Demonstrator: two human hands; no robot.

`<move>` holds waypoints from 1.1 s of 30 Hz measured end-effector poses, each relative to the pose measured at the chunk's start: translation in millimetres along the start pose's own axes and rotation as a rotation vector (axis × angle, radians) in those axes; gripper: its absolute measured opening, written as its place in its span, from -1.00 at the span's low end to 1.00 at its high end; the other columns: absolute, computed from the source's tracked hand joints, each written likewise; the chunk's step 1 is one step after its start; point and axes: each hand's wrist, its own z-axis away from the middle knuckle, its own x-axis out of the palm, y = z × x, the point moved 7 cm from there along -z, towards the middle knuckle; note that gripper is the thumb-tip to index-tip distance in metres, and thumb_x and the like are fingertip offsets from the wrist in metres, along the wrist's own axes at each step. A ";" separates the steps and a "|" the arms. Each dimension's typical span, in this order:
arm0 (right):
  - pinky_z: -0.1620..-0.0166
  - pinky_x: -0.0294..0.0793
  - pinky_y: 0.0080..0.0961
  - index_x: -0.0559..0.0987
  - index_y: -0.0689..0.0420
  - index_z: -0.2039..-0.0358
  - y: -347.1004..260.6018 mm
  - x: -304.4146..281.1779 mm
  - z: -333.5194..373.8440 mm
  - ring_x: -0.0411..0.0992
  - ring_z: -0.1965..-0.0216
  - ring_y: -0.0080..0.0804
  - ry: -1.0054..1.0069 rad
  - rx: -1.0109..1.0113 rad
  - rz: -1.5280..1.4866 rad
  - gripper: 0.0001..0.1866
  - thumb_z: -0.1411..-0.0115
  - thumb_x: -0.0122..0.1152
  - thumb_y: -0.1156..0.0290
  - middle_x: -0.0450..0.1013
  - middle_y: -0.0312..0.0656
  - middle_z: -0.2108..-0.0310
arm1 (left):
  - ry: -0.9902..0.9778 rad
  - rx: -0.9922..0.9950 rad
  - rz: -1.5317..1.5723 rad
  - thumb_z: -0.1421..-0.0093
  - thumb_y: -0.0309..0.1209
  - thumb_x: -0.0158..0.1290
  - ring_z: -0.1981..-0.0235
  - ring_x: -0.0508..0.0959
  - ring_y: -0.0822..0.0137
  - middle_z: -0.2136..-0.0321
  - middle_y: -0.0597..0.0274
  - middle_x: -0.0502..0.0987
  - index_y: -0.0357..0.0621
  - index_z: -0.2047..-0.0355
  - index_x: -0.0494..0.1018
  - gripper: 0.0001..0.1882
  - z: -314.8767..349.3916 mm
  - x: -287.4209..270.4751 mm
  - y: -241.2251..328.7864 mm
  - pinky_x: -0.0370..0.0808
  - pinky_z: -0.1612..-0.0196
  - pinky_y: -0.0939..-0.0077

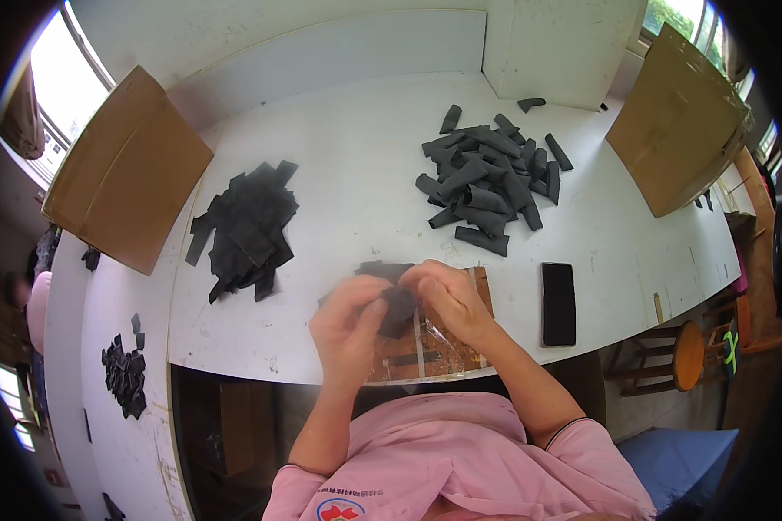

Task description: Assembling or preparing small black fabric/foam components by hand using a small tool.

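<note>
Both hands meet over a brown board (pixel 469 358) at the table's front edge. My left hand (pixel 349 319) pinches a small dark grey, fabric-like piece (pixel 398 314) with thumb and fingers. At the piece's upper right edge, my right hand (pixel 447 297) has its fingertips closed on it. Other dark material (pixel 384 267) lies just beyond the hands, partly covered by them. Toward the left is a heap of flat dark pieces (pixel 245 233). Farther off to the right lies a loose pile of rolled, tube-like dark pieces (pixel 487 174).
A black phone (pixel 559 304) lies right of the board. Cardboard boxes stand at the left (pixel 130 174) and right (pixel 679 122) of the white table (pixel 347 165). Small dark scraps (pixel 124 378) sit on the surface at far left. A wooden stool (pixel 688 358) stands at lower right.
</note>
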 end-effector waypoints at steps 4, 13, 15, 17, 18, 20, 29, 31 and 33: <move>0.47 0.28 -0.56 0.42 0.20 0.53 -74.4 17.3 1.3 0.26 0.50 -0.41 -0.027 -0.470 0.744 -0.75 0.06 0.18 0.27 0.29 -0.29 0.59 | 0.143 0.070 0.143 0.03 -0.69 -0.07 0.33 0.41 0.42 0.38 0.16 0.45 -0.36 0.44 0.41 -0.88 5.9 -8.6 15.4 0.33 0.24 0.60; 0.58 0.30 -0.54 0.38 0.13 0.71 -23.6 28.7 16.0 0.29 0.56 -0.41 -0.102 -0.410 0.856 -0.81 0.17 0.19 0.36 0.27 -0.30 0.66 | -0.006 -0.209 0.429 0.01 -0.52 0.04 0.30 0.40 0.34 0.31 0.05 0.42 -0.30 0.38 0.39 -0.84 10.0 5.1 -19.5 0.32 0.16 0.45; 0.57 0.30 -0.53 0.41 0.13 0.68 -21.8 28.1 12.0 0.29 0.57 -0.41 -0.105 -0.353 0.824 -0.84 0.16 0.19 0.37 0.29 -0.29 0.66 | -0.036 -0.259 0.458 0.04 -0.47 0.08 0.30 0.40 0.35 0.32 0.04 0.43 -0.29 0.38 0.40 -0.80 4.6 6.5 -22.3 0.34 0.19 0.50; 0.57 0.31 -0.52 0.42 0.13 0.65 -37.0 27.6 9.5 0.31 0.56 -0.40 -0.100 -0.403 0.795 -0.85 0.14 0.18 0.37 0.31 -0.27 0.65 | -0.161 -0.191 0.350 0.07 -0.53 0.09 0.32 0.40 0.37 0.37 0.06 0.44 -0.31 0.42 0.42 -0.83 -4.0 12.3 -11.5 0.37 0.25 0.57; 0.57 0.31 -0.50 0.44 0.13 0.63 -43.8 25.9 12.3 0.32 0.56 -0.39 -0.093 -0.447 0.772 -0.86 0.12 0.17 0.37 0.32 -0.26 0.63 | -0.158 -0.196 0.353 0.07 -0.53 0.09 0.32 0.40 0.37 0.37 0.06 0.44 -0.31 0.42 0.42 -0.83 -4.9 14.3 -9.9 0.37 0.25 0.57; 0.58 0.32 -0.50 0.44 0.14 0.62 -21.2 26.8 14.9 0.32 0.56 -0.39 -0.101 -0.399 0.727 -0.87 0.13 0.17 0.38 0.32 -0.26 0.63 | -0.198 -0.185 0.038 0.10 -0.61 0.09 0.37 0.41 0.41 0.43 0.10 0.44 -0.33 0.46 0.42 -0.86 -4.9 18.6 -9.0 0.39 0.35 0.63; 0.61 0.32 -0.47 0.44 0.18 0.57 -20.6 28.0 21.7 0.33 0.62 -0.33 -0.101 -0.457 0.653 -0.87 0.11 0.15 0.39 0.32 -0.21 0.67 | -0.150 -0.198 -0.204 0.05 -0.65 0.04 0.47 0.41 0.52 0.46 0.24 0.43 -0.32 0.48 0.42 -0.92 -3.8 17.3 -18.2 0.39 0.41 0.68; 0.61 0.30 -0.44 0.44 0.19 0.54 0.6 27.3 20.7 0.34 0.60 -0.32 -0.072 -0.322 0.591 -0.84 0.10 0.15 0.37 0.33 -0.19 0.67 | -0.167 -0.227 -0.147 0.03 -0.64 0.03 0.45 0.42 0.50 0.45 0.22 0.43 -0.32 0.45 0.41 -0.91 -2.6 17.3 -26.0 0.40 0.40 0.67; 0.60 0.30 -0.43 0.44 0.20 0.52 4.4 24.7 18.6 0.35 0.57 -0.31 -0.117 -0.281 0.637 -0.83 0.08 0.15 0.36 0.33 -0.17 0.65 | -0.135 -0.060 -0.190 0.01 -0.63 0.01 0.42 0.43 0.48 0.45 0.18 0.44 -0.34 0.40 0.39 -0.88 -5.7 19.1 -13.8 0.41 0.37 0.67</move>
